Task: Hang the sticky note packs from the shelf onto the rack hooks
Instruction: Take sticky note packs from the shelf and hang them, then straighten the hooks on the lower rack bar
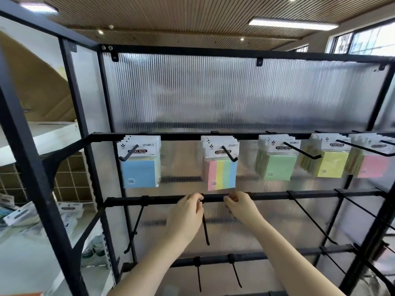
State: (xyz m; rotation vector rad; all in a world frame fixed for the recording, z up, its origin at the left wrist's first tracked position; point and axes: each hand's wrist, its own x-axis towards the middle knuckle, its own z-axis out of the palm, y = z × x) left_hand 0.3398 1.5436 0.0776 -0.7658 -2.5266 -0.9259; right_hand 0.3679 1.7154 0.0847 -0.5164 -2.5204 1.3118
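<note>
On the middle bar (162, 200): both hands are gripping by a hook (205, 229).
Left hand (188, 212) and right hand (240, 207) are curling on it; packs (222, 165) reading "STICKY NOTE" are hanging above, more lying on the shelf (27, 238).

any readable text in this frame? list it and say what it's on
"STICKY NOTE": black band on the white header card of the blue sticky note pack.
"STICKY N..TE": same band on the striped pink-yellow-green-blue pack, partly hidden by its black hook.
"STICKY NOTE", faint: green pack.
Bands on the yellow pack and pink pack: blurred.
Small print on all cards and the loose packs on the white shelf: unreadable.
</note>
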